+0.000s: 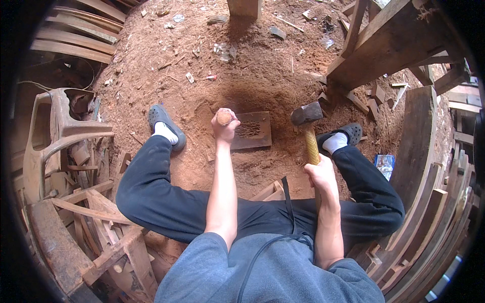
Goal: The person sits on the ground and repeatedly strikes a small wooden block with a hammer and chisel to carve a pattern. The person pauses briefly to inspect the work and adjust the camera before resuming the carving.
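My left hand (224, 132) is closed round an upright wooden handle (224, 117), seen end-on; what is below it is hidden. The handle stands over the left part of a flat wooden board (260, 139) on the ground, whose middle is roughly carved or pierced. My right hand (321, 175) grips the yellow handle (311, 146) of a hammer, its dark metal head (306, 113) raised to the right of the board. I sit with my legs spread either side of the board.
Sawdust and scraps (177, 76) cover the ground. A worn chair frame (48, 151) and stacked lumber (81, 235) are at the left. A timber post (242, 7) stands ahead. Wooden beams (384, 35) and long planks (419, 131) line the right, near a blue packet (384, 166).
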Tool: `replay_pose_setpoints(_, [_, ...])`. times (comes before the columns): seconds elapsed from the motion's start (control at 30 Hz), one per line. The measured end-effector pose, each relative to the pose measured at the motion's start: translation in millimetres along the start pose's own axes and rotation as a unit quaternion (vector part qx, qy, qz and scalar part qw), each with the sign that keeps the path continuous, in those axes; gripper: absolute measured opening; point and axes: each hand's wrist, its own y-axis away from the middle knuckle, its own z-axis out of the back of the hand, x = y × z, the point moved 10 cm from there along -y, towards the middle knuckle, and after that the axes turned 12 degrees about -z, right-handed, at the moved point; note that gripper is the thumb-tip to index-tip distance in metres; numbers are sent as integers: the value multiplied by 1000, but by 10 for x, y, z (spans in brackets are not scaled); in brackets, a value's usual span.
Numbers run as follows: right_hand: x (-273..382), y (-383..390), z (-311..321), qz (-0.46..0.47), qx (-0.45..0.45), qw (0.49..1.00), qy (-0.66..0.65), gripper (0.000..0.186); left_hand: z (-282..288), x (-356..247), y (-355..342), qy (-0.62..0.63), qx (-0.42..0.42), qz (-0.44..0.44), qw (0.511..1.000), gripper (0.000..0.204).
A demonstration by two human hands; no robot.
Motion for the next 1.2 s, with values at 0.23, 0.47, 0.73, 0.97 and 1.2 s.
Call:
replay_pose_setpoints(0.23, [5, -74, -25, 62, -3, 998, -8, 12, 32, -65, 9, 35, -30, -17, 999, 30])
replay_pose_setpoints(0.47, [-6, -73, -53, 63, -3, 998, 15, 12, -37, -94, 40, 48, -15, -8, 999, 31])
replay_pose_setpoints(0.73, [25, 34, -42, 23, -32, 996, 83, 23, -117, -47, 39, -1, 18, -29, 999, 28])
replay_pose_setpoints(0.97, [378, 323, -180, 105, -56, 982, 147, 30, -247, -139, 100, -124, 63, -87, 986, 23])
replay_pose_setpoints(1.2, [724, 528, -748, 190, -28, 970, 150, 25, -357, -337, 185, -185, 104, -105, 972, 30])
